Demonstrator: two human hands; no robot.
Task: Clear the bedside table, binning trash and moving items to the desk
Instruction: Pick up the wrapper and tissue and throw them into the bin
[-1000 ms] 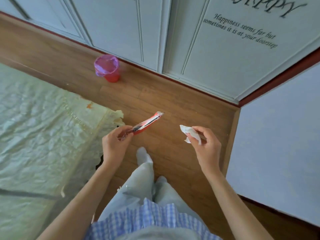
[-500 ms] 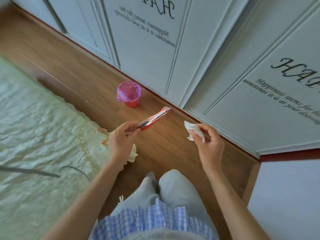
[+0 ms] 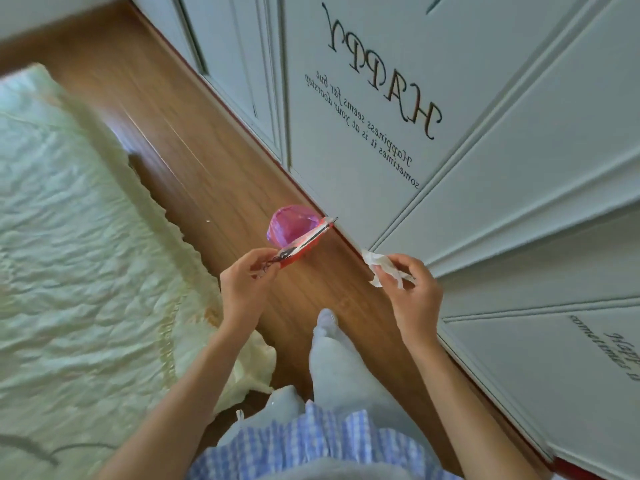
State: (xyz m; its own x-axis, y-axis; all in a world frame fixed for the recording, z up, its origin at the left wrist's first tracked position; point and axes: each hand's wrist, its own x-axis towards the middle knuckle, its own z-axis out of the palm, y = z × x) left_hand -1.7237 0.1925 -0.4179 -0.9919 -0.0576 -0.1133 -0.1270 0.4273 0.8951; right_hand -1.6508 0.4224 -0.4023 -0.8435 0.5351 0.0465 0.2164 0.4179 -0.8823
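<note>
Head view shows trash not yet binned: left hand [image 3: 247, 282] pinches a red wrapper [image 3: 304, 241], right hand [image 3: 412, 289] grips a crumpled tissue [image 3: 381, 266], the pink-lined bin [image 3: 289, 227] at twelve o'clock.

Single head view, steeply down, tilted, close over floor [image 3: 221, 174].

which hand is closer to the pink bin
Left. The left hand, pinching a red wrapper, is just short of the pink-lined bin, and the wrapper overlaps it in view. The right hand, holding a crumpled tissue, is farther off to the bin's right.
</note>
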